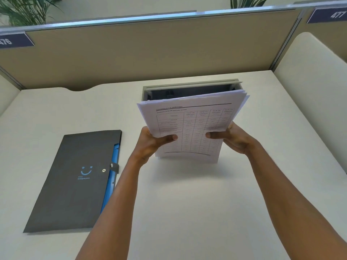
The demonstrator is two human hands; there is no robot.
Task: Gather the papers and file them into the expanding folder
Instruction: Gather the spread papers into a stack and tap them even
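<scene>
Both hands grip a stack of papers held upright, its bottom edge on or just above the surface: the left hand and right hand close their fingers on opposite side edges, thumbs across the front sheet. The top sheets fan apart, so loose pages could slip out if either grip eases. The expanding folder lies closed, flat, to the left, clasp fastened; open surface separates them.
</scene>
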